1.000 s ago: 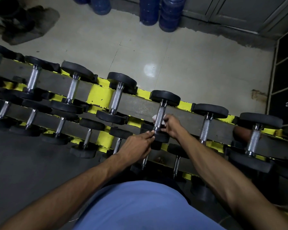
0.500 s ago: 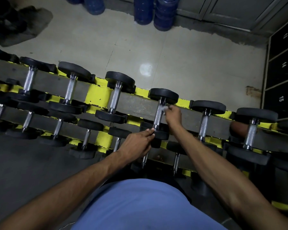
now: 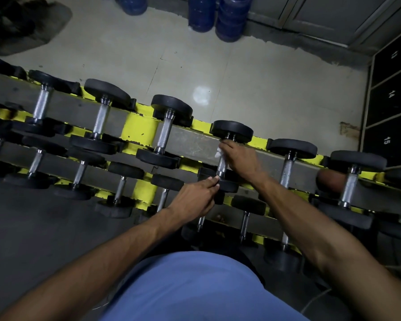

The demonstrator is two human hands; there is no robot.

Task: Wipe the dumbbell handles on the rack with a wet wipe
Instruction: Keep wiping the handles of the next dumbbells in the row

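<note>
Wet wipe [image 3: 218, 153] under right hand [image 3: 240, 158], on dumbbell handle [image 3: 222, 166]

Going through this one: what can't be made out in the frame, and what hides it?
Head view only:
Wet wipe: mostly bunched inside the right hand; dampness unreadable.
Handle: upper part covered by that hand.
Left hand: fingertips meet the near weight; gripping or just touching, unclear.
Rack: cut off at both side edges.
Lowest dumbbells: partly behind the right forearm and blue shirt.
</note>
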